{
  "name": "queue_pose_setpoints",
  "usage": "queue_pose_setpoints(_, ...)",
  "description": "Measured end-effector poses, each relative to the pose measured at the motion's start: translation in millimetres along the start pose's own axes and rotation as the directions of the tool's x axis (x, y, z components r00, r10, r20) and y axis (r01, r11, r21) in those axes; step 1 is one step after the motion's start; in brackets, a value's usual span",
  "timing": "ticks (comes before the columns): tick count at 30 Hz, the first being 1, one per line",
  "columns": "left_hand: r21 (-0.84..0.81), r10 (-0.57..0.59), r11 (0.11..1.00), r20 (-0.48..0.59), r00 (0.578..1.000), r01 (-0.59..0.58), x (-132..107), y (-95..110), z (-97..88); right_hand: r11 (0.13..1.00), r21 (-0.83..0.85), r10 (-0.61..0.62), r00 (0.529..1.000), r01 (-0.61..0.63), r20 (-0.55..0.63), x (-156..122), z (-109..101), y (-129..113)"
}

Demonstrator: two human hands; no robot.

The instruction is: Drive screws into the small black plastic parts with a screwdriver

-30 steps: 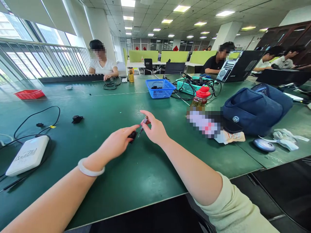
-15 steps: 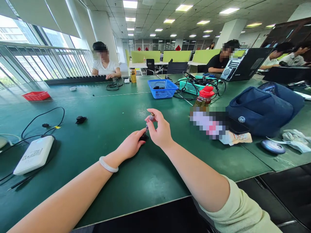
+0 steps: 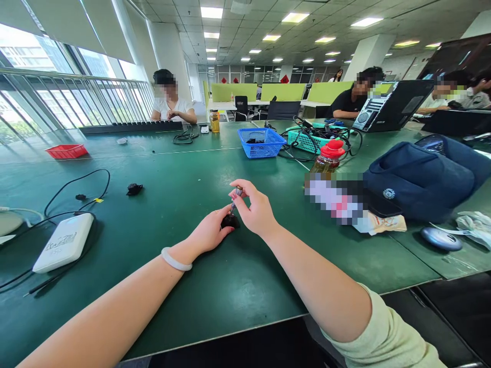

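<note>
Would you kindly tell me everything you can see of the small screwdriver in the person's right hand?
The small screwdriver is slim, with a metallic-looking cap on top and a thin shaft; finer detail is too small to tell. It stands nearly upright, its top leaning slightly right. The right hand pinches its upper end between fingertips, and its tip meets the small black part that the left hand holds on the green table.

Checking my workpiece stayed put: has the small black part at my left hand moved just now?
No: the small black part keeps its spot between the white device and the bottle; the view shifted.
</note>
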State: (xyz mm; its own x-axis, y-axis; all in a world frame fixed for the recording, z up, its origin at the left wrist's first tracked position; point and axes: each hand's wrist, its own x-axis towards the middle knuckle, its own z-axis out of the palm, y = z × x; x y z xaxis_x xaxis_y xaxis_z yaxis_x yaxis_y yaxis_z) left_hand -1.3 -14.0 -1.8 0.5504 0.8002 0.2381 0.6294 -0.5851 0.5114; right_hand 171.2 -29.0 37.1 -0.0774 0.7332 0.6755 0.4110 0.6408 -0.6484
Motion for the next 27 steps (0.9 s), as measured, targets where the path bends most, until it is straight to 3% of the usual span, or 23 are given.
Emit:
queue_pose_setpoints(7,0.059,-0.008,0.998,-0.003,1.0,0.008,0,1,-2.1,0.991,0.126,-0.054,0.998,0.051,0.018,-2,3,-8)
queue_pose_setpoints(15,0.031,0.028,0.999,0.009,1.0,-0.028,2,-5,-0.8,0.994,0.043,-0.097,0.995,0.097,0.015,-4,7,-13)
queue_pose_setpoints(27,0.007,0.068,0.998,0.056,0.996,-0.068,2,-1,-4.7,0.972,0.196,0.159,0.976,-0.129,-0.145,5,1,2)
